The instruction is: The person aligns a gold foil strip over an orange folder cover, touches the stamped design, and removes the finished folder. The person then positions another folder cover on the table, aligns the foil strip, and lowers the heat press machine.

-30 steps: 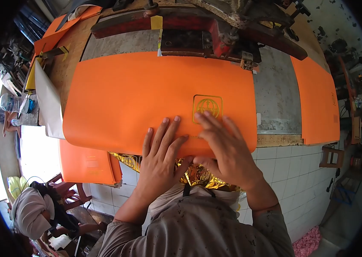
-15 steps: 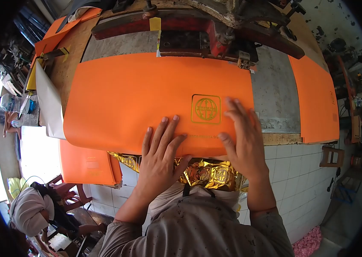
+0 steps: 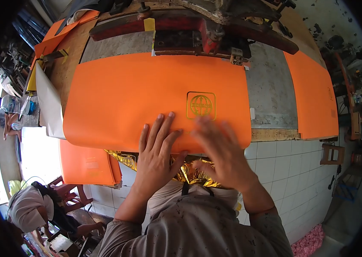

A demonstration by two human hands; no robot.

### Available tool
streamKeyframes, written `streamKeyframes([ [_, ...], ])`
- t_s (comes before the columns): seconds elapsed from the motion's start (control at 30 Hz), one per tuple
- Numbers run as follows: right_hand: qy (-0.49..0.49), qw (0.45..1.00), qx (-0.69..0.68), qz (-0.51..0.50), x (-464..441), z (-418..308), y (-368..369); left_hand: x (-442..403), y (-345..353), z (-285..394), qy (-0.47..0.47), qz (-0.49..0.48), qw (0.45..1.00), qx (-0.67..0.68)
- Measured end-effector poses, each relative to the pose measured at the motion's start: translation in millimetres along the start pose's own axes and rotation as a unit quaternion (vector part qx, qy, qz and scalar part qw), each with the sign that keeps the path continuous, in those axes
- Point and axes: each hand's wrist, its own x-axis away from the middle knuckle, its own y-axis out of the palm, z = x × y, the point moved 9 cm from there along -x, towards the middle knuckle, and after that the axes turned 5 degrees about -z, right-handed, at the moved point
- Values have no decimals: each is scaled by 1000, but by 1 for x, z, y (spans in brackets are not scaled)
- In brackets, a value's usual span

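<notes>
An orange sheet [image 3: 125,94] lies on the press bed in front of me, its near edge curving down over the front. A gold globe emblem in a square frame [image 3: 201,106] is stamped on its right half. My left hand [image 3: 157,150] rests on the sheet near that front edge, fingers extended. Over the sheet just below the emblem is my right hand [image 3: 219,150], fingers spread and blurred by motion; whether it touches the sheet I cannot tell. Crumpled gold foil [image 3: 194,173] with printed marks hangs under the edge, partly hidden by my hands.
A red and black metal press [image 3: 206,34] stands across the back of the bed. More orange sheets are at the right [image 3: 311,98] and lower left [image 3: 89,165]. A white sheet [image 3: 49,103] stands at the left. Another person [image 3: 33,210] is bent over at lower left.
My right hand has moved left, from beside the emblem to just below it. My left hand stays in place on the sheet. The view has shifted slightly.
</notes>
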Motion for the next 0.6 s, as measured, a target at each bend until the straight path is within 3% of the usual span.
streamKeyframes([
  [0.07, -90, 985, -123, -76, 13, -23, 9, 0, -1, 0, 1, -6, 1000, -1],
  [0.2, -90, 972, -204, 71, 50, 2, -12, 1, -2, 2, 6, 5, 1000, -8],
  [0.37, 146, 937, -164, 270, 123, 66, -23, 3, -4, 5, 19, 8, 1000, -11],
  [0.47, 305, 883, -198, 297, 159, 107, 0, 4, -6, 8, 31, 19, 999, -18],
  [0.5, 366, 874, -233, 220, 165, 121, 19, 4, -7, 9, 35, 23, 999, -20],
  [0.6, 292, 891, -225, 267, 150, 112, 36, 9, -15, 6, 58, 50, 997, 14],
])
